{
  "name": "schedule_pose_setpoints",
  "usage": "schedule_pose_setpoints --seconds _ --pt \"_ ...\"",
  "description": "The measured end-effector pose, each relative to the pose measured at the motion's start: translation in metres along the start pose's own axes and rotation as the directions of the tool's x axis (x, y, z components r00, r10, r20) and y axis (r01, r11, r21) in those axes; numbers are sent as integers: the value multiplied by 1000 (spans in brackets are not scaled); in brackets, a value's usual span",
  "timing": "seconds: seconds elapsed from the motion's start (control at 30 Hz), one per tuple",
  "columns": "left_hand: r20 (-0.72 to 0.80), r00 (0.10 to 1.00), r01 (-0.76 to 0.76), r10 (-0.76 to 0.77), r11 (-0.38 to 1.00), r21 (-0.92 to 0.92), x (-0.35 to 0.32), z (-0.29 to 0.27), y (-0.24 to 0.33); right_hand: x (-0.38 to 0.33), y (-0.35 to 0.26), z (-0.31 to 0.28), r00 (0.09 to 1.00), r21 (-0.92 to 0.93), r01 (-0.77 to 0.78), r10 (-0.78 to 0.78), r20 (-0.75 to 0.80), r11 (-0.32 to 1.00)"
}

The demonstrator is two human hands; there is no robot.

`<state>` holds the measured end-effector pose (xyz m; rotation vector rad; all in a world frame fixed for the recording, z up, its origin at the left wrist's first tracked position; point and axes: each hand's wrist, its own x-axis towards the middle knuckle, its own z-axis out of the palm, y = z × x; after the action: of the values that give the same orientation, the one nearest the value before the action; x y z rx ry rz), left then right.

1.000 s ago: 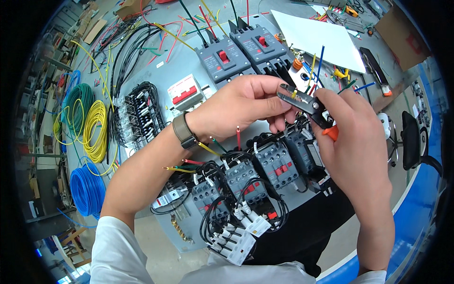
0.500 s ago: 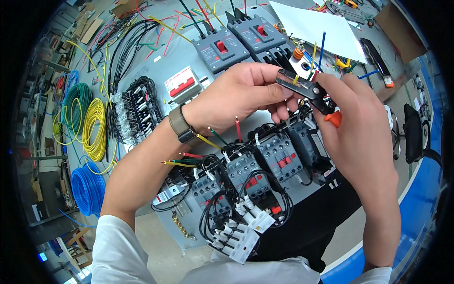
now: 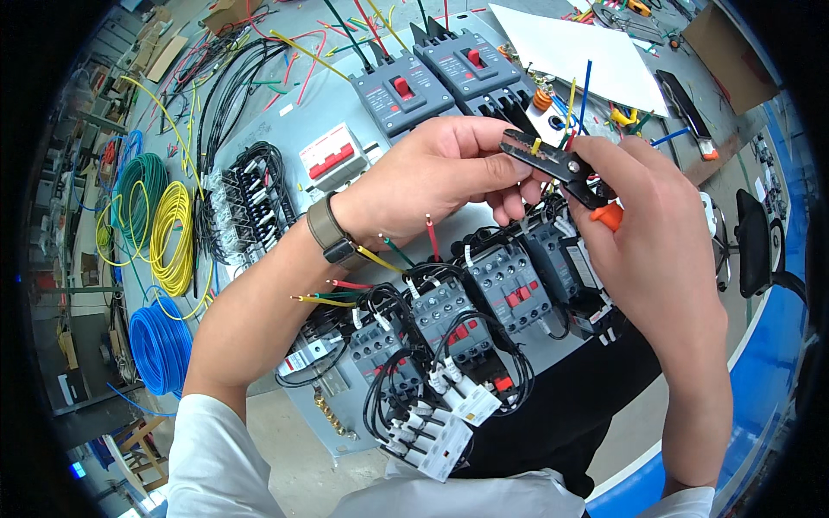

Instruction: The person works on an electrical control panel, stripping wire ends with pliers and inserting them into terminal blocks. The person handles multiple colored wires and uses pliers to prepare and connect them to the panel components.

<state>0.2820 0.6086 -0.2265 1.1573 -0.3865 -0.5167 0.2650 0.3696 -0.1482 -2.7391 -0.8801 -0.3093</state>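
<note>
My right hand point(image 3: 652, 229) grips a wire stripper point(image 3: 566, 166) with black jaws and orange handles, over the far right part of the grey mounting panel point(image 3: 298, 194). A short end of yellow wire point(image 3: 536, 146) stands up between the jaws. Beside the jaw tips, my left hand point(image 3: 436, 168) has its thumb and fingers pinched on this wire, whose lower part they hide. Below the hands sit contactors point(image 3: 511, 289) with black wiring. Red, green and yellow wires with bare ends, such as the red wire point(image 3: 433, 237), stick up among them.
Two large circuit breakers point(image 3: 406, 91) with red levers stand at the panel's far side, near a smaller red-switched breaker point(image 3: 331, 155). Coils of green, yellow and blue wire point(image 3: 160, 345) lie at left. A white sheet point(image 3: 587, 56) and a cardboard box point(image 3: 730, 56) are at far right.
The wire stripper's jaws have shifted very slightly to the left and tilted a little. Both hands keep nearly the same place and hold.
</note>
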Motion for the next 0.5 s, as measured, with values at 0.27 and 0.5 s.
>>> schedule_pose_setpoints --seconds 0.27,0.5 --pt "-13 1000 1 -1 1000 -2 0 -1 -2 1 3 1 1000 17 -13 13 16 1000" --pt "-17 1000 -12 12 1000 -5 -1 0 -3 1 2 1 1000 7 -4 4 0 1000"
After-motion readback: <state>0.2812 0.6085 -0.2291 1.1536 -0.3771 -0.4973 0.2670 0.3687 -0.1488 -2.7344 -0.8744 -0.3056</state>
